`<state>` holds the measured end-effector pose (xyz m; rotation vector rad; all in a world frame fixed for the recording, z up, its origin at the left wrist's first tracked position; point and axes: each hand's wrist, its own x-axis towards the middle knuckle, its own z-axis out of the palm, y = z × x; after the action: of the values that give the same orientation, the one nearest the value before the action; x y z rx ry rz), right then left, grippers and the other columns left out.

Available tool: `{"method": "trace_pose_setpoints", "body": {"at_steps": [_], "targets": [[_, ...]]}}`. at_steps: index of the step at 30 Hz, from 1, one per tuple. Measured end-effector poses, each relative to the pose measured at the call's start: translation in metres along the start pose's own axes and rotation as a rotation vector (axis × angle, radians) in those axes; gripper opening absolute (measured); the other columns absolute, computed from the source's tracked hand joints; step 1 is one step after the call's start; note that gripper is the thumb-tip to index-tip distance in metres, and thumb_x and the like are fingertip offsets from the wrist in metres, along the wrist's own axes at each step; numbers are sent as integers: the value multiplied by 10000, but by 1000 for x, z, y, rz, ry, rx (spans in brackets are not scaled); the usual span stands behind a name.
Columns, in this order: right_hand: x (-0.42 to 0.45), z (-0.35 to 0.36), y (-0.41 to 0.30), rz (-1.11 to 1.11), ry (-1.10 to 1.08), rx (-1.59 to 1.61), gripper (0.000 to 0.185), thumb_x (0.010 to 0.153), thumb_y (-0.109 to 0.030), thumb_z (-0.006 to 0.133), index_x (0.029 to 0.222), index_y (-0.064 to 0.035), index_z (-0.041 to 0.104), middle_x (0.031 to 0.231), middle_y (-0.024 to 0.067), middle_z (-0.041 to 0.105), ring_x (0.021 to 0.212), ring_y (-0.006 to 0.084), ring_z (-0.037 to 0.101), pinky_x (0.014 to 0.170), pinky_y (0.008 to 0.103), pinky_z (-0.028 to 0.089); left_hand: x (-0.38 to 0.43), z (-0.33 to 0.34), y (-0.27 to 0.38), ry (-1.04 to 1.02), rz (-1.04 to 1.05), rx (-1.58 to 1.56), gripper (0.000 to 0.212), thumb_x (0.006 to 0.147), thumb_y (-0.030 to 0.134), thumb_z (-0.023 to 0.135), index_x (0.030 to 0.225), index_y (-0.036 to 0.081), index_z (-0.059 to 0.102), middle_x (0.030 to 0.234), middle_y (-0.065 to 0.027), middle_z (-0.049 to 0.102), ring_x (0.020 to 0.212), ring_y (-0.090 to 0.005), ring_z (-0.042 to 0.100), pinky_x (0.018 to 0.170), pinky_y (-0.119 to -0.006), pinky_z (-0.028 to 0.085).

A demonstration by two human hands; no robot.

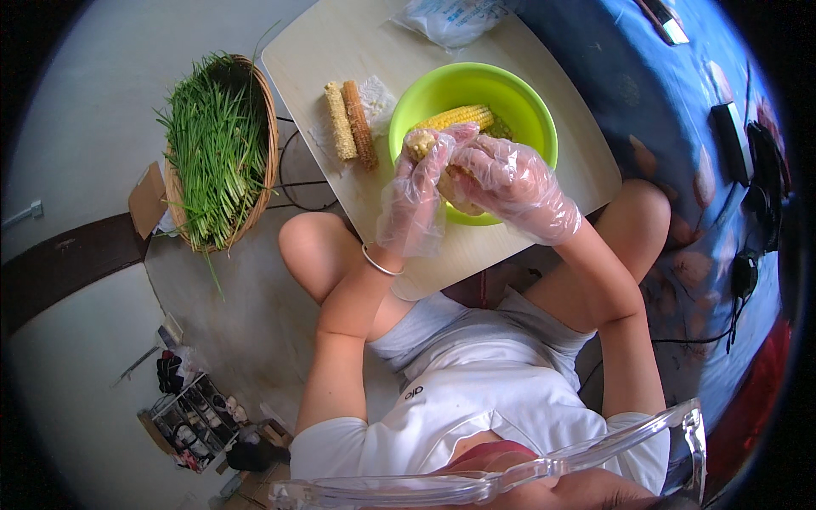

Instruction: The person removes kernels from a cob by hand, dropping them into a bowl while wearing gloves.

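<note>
Both my hands wear clear plastic gloves and meet over the near side of a lime-green bowl (472, 71). My left hand (421, 169) is closed around a piece of corn cob (421, 145), whose pale end shows between thumb and fingers. Against it, my right hand (510, 175) has its fingers curled around a pale piece (462, 199), perhaps part of the same cob; the fingers cover most of it. Inside the bowl a yellow ear of corn (456, 118) rests beside some loose kernels (499, 129). Two stripped corn cobs (341, 121) (360, 127) lie on a paper towel (377, 102) left of the bowl.
The bowl stands on a pale table (306, 51), with a plastic bag (456, 19) at its far edge. A wicker basket (271, 127) of green chives or similar leaves (217, 159) is on the left. Blue patterned fabric (676, 146) with cables is on the right; a rack (197, 421) stands lower left.
</note>
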<state>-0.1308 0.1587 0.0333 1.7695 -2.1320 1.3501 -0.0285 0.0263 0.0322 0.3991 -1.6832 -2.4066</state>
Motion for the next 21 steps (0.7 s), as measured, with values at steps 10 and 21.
{"method": "trace_pose_setpoints", "body": {"at_steps": [10, 21], "targets": [[-6, 6, 6, -43, 12, -50, 301, 744, -110, 736, 1018, -65, 620, 809, 124, 618, 641, 308, 626, 555, 388, 510, -1, 11, 2, 60, 31, 114, 480, 1003, 334, 412, 1216, -53, 599, 1234, -140, 614, 1137, -217, 566, 1038, -337, 403], [-6, -4, 4, 51, -150, 86, 380, 766, -25, 710, 1134, -34, 614, 917, 172, 622, 800, 364, 632, 697, 417, 519, -2, 12, 4, 65, 12, 78, 465, 1007, 318, 403, 1220, -51, 586, 1242, -151, 605, 1156, -219, 561, 1049, -334, 397]]}}
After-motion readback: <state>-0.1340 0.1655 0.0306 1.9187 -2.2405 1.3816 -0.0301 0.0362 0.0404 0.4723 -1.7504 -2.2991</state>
